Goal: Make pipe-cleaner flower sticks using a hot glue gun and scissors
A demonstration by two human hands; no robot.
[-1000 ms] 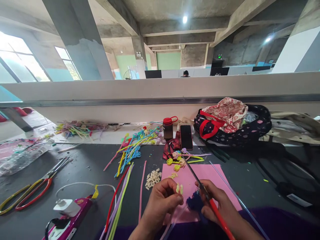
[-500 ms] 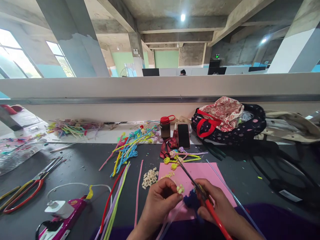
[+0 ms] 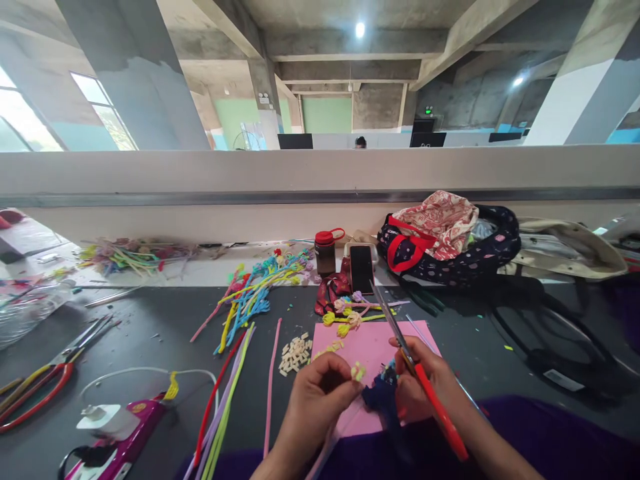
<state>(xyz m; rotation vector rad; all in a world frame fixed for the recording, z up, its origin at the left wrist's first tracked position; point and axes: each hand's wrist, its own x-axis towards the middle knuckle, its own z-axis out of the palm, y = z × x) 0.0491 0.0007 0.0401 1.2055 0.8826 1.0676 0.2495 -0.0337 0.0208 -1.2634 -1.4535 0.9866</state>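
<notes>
One pale-yellow flower [image 3: 357, 371] is above the pink sheet [image 3: 370, 343], pinched between the fingers of the left hand [image 3: 320, 403]. Near the sheet's right side, the right hand [image 3: 443, 375] has its fingers closed around red-handled scissors [image 3: 432, 395]. A dark blue bundle [image 3: 380, 395] hangs over the sheet, between the hands. Small beige pieces [image 3: 295, 353] lie just left of it.

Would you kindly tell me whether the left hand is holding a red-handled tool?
No, the left hand pinches a small pale yellow piece, while the right hand holds the red-handled tool.
</notes>
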